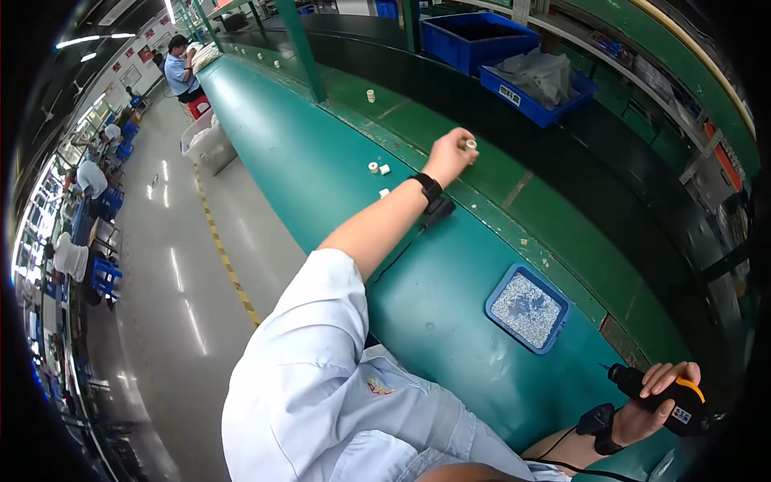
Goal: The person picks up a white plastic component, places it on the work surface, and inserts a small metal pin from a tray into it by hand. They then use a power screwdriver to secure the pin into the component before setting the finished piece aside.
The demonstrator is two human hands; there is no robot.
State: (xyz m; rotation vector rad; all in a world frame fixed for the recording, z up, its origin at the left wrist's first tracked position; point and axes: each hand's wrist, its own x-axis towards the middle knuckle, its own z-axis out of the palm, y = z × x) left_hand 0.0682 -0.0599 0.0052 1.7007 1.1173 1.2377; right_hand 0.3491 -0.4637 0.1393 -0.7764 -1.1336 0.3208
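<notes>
My left hand point(448, 159) is stretched out over the green ledge beyond the table, its fingers pinching a small cream ring-shaped part point(471, 145). Behind its wrist, on the green table, lie a cream cylinder with a hole point(373, 167), a second cream piece point(385, 169) beside it, and a third piece point(384, 193) partly hidden by the forearm. At the lower right, my right hand point(654, 399) is wrapped round a black and orange electric screwdriver point(681, 404), whose bit points left. Between the hands sits a blue tray point(495, 315) of small silvery pieces, probably screws.
Another cream part point(371, 95) stands farther along the ledge. Past it runs a dark curved conveyor point(514, 132) with a blue bin point(466, 50) and a blue crate point(540, 112) of clear plastic bags. A green post point(301, 52) rises at the ledge. A person point(178, 71) works at the far end.
</notes>
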